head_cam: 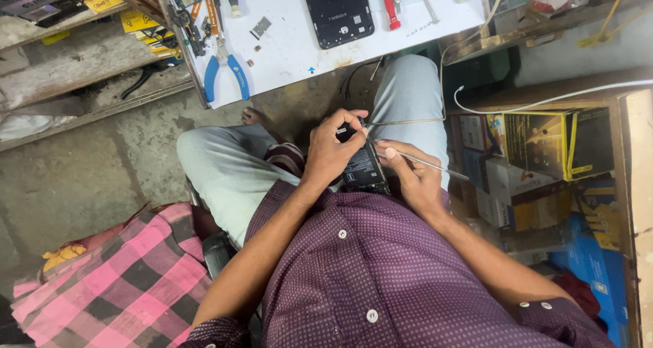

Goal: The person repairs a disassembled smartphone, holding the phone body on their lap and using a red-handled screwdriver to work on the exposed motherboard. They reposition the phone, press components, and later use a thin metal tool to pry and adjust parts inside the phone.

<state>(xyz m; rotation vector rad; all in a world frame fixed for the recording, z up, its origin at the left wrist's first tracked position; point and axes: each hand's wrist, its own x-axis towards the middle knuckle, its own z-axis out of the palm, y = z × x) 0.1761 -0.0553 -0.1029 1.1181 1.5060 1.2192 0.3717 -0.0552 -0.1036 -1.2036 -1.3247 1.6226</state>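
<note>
Opened phone (360, 166): gripped by closed left hand (331, 151).
Metal pick (422, 161): pinched in right hand (415, 178).
Progress: back cover (337, 9) already removed; internals being worked on.

Both forearms angled inward over lap, hands meeting near knees. Left hand (331, 151) curled, fingers wrapped in firm grasp, thumb on top. Right hand (416, 178) in pinch grip, wrist bent.
</note>
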